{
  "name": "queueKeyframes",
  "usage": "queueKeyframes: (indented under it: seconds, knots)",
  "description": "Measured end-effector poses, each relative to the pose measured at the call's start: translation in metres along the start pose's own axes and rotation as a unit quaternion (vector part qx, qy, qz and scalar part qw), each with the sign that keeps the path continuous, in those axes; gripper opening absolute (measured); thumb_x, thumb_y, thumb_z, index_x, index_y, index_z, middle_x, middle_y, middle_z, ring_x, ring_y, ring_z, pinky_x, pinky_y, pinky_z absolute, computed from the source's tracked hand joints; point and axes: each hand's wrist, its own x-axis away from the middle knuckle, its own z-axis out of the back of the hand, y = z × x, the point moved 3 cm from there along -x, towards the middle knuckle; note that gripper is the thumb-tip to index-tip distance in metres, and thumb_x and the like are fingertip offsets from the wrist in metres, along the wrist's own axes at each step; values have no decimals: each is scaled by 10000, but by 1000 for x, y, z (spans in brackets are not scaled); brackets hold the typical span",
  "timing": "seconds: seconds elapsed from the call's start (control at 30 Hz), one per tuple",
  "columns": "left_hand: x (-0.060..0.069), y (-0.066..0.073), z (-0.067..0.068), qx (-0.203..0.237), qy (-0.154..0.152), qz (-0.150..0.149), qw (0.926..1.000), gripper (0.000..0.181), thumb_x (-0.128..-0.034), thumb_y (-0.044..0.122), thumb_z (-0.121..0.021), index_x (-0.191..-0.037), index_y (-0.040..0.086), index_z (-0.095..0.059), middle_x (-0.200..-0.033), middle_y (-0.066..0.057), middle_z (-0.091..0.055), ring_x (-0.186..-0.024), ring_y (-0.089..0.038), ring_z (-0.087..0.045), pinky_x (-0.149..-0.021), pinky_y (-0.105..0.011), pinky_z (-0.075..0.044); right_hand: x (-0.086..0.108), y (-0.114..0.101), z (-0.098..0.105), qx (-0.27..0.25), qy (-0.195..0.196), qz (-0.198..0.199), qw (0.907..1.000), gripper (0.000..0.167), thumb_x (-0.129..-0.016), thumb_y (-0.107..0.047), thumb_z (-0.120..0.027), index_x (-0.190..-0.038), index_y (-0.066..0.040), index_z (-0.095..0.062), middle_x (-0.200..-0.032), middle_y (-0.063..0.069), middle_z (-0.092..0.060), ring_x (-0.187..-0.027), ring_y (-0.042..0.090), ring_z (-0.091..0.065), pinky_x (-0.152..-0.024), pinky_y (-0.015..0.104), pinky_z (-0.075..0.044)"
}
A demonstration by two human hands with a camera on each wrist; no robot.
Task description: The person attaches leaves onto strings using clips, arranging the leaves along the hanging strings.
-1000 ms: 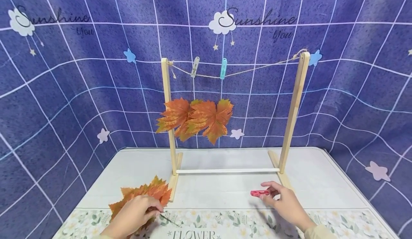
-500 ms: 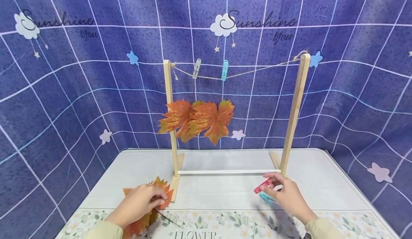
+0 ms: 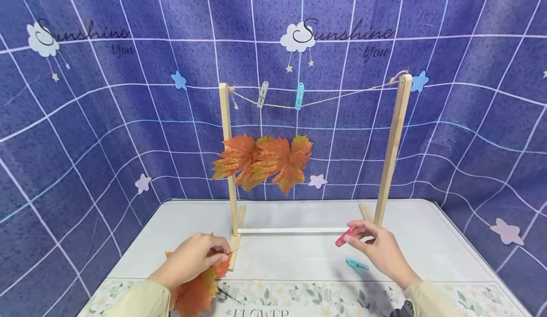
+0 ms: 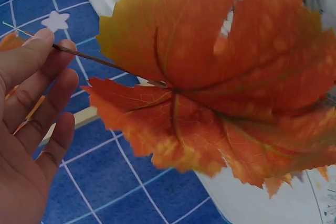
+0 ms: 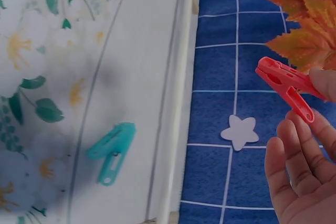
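Observation:
Between thumb and forefinger, my left hand [image 3: 194, 260] pinches the thin brown stem of an orange artificial maple leaf [image 4: 184, 124], which hangs below the hand. Another leaf's stem [image 3: 228, 293] lies on the table near it; the hand and leaf hide most of what is there. My right hand [image 3: 382, 253] pinches a red clothespin [image 5: 286, 87] by its handles, over the right part of the table. Below it lies a teal clothespin [image 3: 356, 266]. Two orange leaves [image 3: 284, 160] hang by their stems from a grey clothespin [image 3: 262, 95] and a teal-blue clothespin [image 3: 299, 96] on a twine line [image 3: 342, 96].
A wooden rack holds the twine between its left post [image 3: 226, 117] and right post [image 3: 392, 151]. A white crossbar [image 3: 290, 230] joins the posts low down. The white table [image 3: 290, 255] has a flowered front strip, and a blue gridded curtain [image 3: 350, 132] stands behind.
My left hand has lifted a leaf by its stem from the pile, up and slightly right. My right hand has raised the red clothespin away from the teal one, which now shows on the table.

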Motion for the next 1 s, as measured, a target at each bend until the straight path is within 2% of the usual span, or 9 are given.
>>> queueKeyframes:
  seconds: [0.17,0.33,0.5,0.67,0.83,1.0]
  knots:
    - [-8,7,5,489,16,-26,9988,39,-955,180,-713,-922,174,-733,-793,199,-652,-744,36,-585,-710,-280,-524,-7,-8,6,81,144,202,9997,271,-847,-132,-829,-1079,-47,-720,-847,-35,-695,-778,34,-620,-685,251,-540]
    - [-15,14,8,771,130,-99,9969,49,-962,183,-707,-950,159,-747,-821,158,-686,-769,20,-611,-735,-279,-529,-14,-17,10,12,-12,231,9997,252,-879,-186,-810,-1086,-73,-722,-866,-32,-688,-814,49,-619,-713,252,-541]
    - [-21,20,10,948,178,-153,9952,35,-950,182,-719,-957,169,-751,-837,157,-699,-783,15,-628,-751,-275,-526,-22,-27,14,70,-102,426,9990,260,-889,-170,-798,-1112,-64,-717,-870,-27,-690,-799,55,-620,-697,253,-530]
    - [-27,29,12,1274,206,-78,9916,28,-943,165,-727,-953,158,-752,-825,141,-701,-741,0,-619,-698,-261,-516,-32,-37,21,199,-179,430,9987,311,-886,-185,-806,-1144,-46,-701,-904,-16,-704,-816,77,-631,-709,252,-529]
    - [-34,38,12,1573,355,-6,9869,26,-927,152,-743,-946,145,-758,-811,93,-711,-696,-17,-583,-643,-249,-493,-42,-45,29,279,-300,454,9981,297,-894,-229,-804,-1134,-80,-711,-930,-22,-721,-860,115,-652,-731,270,-531]
    - [-40,45,12,1773,493,138,9828,25,-932,164,-739,-945,157,-760,-815,90,-709,-724,-35,-602,-676,-256,-502,-51,-56,36,274,-382,561,9973,282,-895,-243,-804,-1127,-105,-724,-936,-20,-738,-892,138,-677,-743,275,-544]
